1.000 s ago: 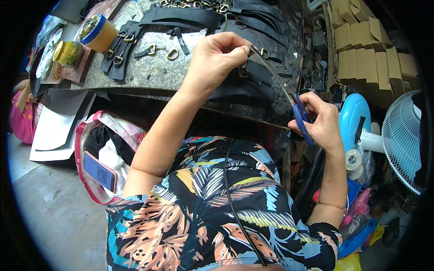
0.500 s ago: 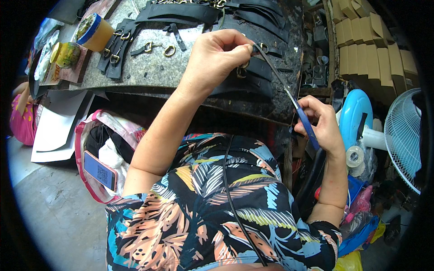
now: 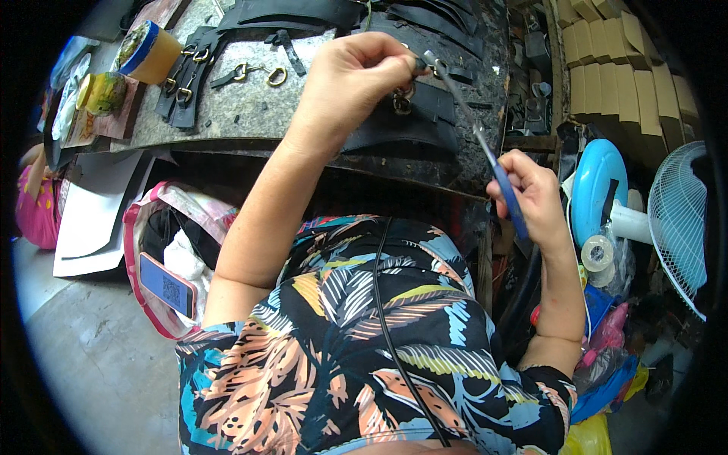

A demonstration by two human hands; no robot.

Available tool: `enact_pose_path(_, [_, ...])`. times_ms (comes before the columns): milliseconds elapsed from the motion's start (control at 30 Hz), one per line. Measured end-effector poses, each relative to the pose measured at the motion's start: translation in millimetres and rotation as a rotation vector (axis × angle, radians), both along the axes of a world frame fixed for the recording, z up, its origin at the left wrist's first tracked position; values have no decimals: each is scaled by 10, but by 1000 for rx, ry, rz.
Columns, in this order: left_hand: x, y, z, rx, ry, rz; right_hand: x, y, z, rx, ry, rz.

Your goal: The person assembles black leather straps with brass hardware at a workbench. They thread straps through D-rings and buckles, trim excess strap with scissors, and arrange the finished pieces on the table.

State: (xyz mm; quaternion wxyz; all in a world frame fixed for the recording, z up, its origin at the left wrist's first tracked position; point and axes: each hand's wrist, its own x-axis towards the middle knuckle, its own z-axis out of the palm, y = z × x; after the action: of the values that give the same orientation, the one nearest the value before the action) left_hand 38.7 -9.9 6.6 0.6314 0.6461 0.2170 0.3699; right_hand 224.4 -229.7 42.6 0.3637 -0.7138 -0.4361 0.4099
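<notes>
Right, from my end of the link I'd call this a trimming step, with the blades up at the work. My left hand [image 3: 353,83] is out over the surface [image 3: 265,117], thumb and forefinger pinched together on a small dark piece [image 3: 419,67], only a sliver of it showing past the fingertips. My right hand [image 3: 540,201], off the surface's near right corner, grasps the blue-handled scissors [image 3: 509,199], and the blades run up and to the left, tips just beside that pinch. Are the blades parted? I can't tell; they show nearly edge-on, and I can't tell whether the tips touch the piece either.

What the next move calls for, I judge, is a quiet left pinch and a small turn of the right wrist, so any cut lands on the dark piece and clear of the fingertips (skin that close to steel makes me slow right down).

So where does the piece lie? It's in the left hand, at the far end of the scissors, well apart from the right hand, which sits lower and to the right. Just below the pinch there's a brass-coloured fitting [image 3: 402,101], though whether it hangs from the piece or rests on the black strap [image 3: 425,125] behind, I can't say.
</notes>
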Motion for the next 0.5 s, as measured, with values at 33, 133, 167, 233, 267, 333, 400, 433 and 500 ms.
enact_pose_path(33, [-22, 21, -11, 49, 55, 31, 6, 18, -30, -16, 97, -68])
enact_pose_path(133, [-109, 91, -25, 211, 157, 146, 37, 60, -80, 7, 148, -179])
enact_pose_path(167, [-126, 92, -29, 269, 157, 200, 39, 73, -93, 33, 116, -188])
enact_pose_path(233, [-178, 76, -13, 486, 408, 304, 36, 101, -108, 102, 104, -187])
enact_pose_path(267, [-189, 75, 4, 742, 380, 319, 29, 116, -114, 105, 94, -184])
enact_pose_path(333, [-212, 61, 43, 1172, 391, 327, 7, 143, -117, 151, 116, -167])
enact_pose_path(400, [-245, 17, 73, 1195, 453, 122, -20, 167, -115, 157, 166, -163])
enact_pose_path(433, [-253, 7, 80, 1221, 481, 54, -35, 178, -111, 163, 201, -166])
enact_pose_path(500, [-244, 4, 77, 1218, 510, -68, -54, 205, -90, 182, 245, -175])
